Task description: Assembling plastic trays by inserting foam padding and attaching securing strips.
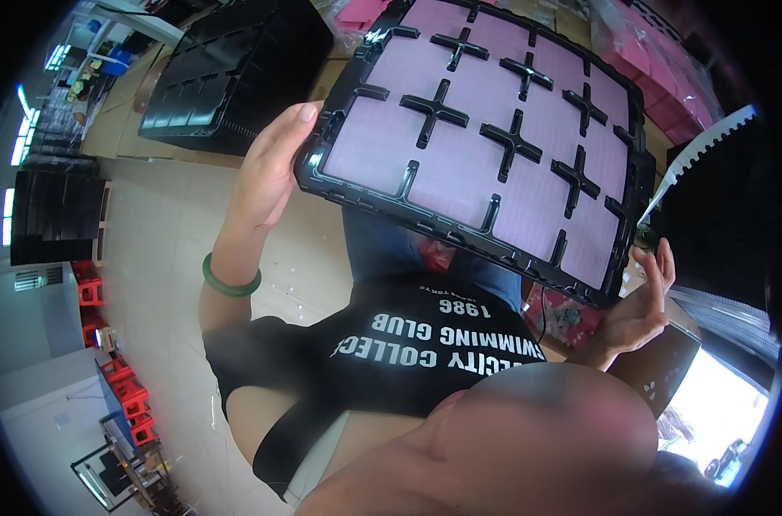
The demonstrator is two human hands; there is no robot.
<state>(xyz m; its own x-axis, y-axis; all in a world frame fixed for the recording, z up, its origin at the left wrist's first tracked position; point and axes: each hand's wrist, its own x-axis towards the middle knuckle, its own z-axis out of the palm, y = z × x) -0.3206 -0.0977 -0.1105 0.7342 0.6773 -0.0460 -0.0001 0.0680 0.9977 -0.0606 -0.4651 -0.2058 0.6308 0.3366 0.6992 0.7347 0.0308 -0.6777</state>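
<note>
A shallow black plastic tray (pixel 357 194) with raised cross-shaped ribs is tilted up in front of my body. Lilac-pink sheet-like surfaces (pixel 468 159) show between its ribs. My left hand (pixel 269 172) is closed on the tray's left rim, its thumb near the edge and the other fingers partly hidden. On the opposite side, my right hand (pixel 639 308) is beside the tray's lower right corner, fingers stretched upward and apart. Whether its palm touches the rim I cannot tell. A white strip with a toothed edge (pixel 701 156) rises just past that corner.
A stack of black trays (pixel 236 73) stands on a brown work surface at the far left. Pink items in clear plastic (pixel 658 82) lie at the far right. Near my right hand is a cardboard box (pixel 671 365). Red stools (pixel 131 400) and dark stacks (pixel 55 211) stand farther left.
</note>
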